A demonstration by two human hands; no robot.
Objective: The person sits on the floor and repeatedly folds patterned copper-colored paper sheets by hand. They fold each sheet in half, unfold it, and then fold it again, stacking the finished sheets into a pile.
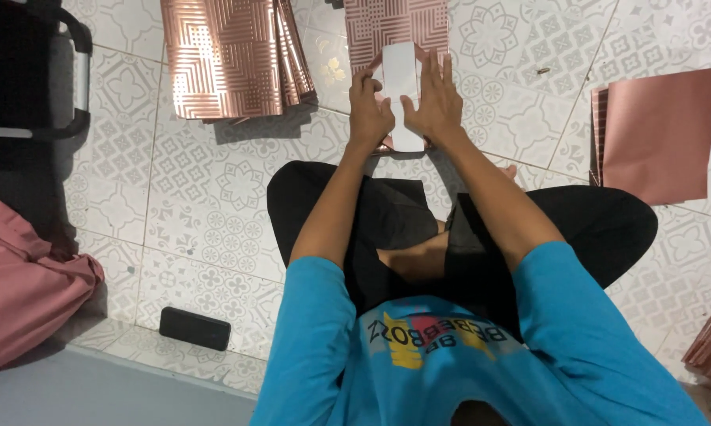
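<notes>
Head view, hidden: the rose-gold patterned sheet point(395, 31) is lying mostly covered under the white card point(403, 91), its top edge cut off.
Card: sitting at twelve o'clock, between both hands.
Left hand point(369, 106): fingers curling, pressing the card's left edge.
Right hand point(436, 102): lying spread flat along its right edge.

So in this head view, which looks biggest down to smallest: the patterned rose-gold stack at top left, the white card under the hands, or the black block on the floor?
1. Patterned rose-gold stack
2. White card
3. Black block, though it lies nearer the camera, so it and the card are close.
</notes>
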